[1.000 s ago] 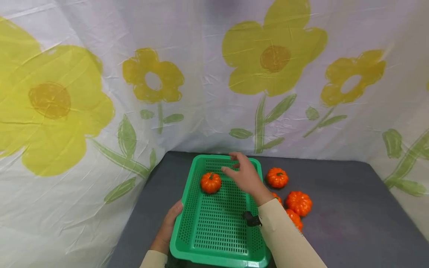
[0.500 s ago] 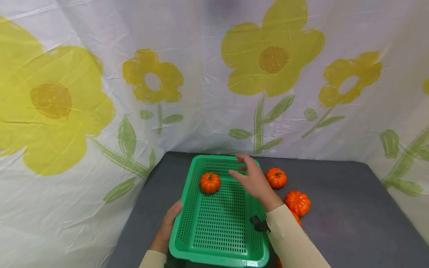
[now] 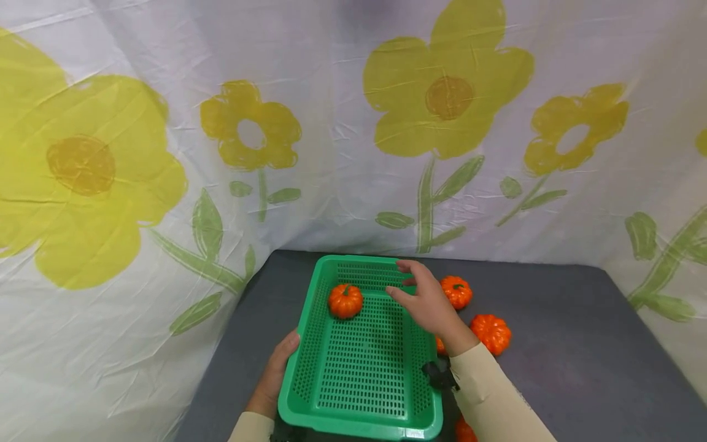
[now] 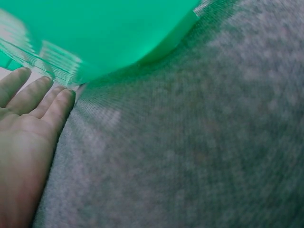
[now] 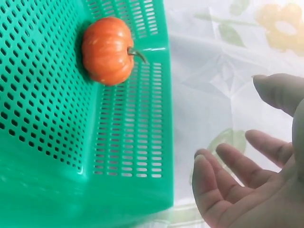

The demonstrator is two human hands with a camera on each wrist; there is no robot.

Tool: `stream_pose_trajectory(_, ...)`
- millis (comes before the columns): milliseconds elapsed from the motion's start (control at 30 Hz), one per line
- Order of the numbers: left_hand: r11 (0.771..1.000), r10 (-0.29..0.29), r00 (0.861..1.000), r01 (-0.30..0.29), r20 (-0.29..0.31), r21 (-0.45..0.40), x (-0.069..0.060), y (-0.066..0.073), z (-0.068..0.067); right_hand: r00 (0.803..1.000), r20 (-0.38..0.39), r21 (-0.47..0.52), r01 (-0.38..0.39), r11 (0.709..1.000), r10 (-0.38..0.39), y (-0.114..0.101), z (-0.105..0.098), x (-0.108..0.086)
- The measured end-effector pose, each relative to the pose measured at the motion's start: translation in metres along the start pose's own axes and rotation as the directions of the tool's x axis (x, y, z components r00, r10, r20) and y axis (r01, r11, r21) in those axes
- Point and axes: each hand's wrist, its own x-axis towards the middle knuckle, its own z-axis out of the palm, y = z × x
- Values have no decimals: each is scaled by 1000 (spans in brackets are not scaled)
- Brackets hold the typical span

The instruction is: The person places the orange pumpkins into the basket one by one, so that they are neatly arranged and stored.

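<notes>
On the dark grey bench [image 3: 563, 344], a green perforated plastic basket [image 3: 353, 428] holds one orange ribbed pumpkin [image 3: 345, 301]. The straight-fingered left hand [image 3: 278, 366] touches the basket; the spread, empty right hand [image 3: 428, 302], dipping, could knock it.

Beyond the dark grey table [image 3: 574, 350], at twelve o'clock from you, hung a white sheet [image 3: 337, 184], printed with a big yellow flower [image 3: 99, 166] at ten o'clock and a second bloom [image 3: 450, 98] at one.
</notes>
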Motion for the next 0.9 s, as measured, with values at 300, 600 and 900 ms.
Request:
stream_pose_trajectory(300,1000,-24,998,25,-61,11,-1,1,3,1000,-14,-35,4,999,-5,4,-14,-5)
stream_pose_trajectory(600,1000,-10,1000,10,-20,8,0,0,1,999,-46,-82,9,997,-13,16,-27,-20)
stream_pose_trajectory(900,998,19,998,-15,-57,64,-2,0,1,998,-56,-90,-10,996,4,29,-29,-34)
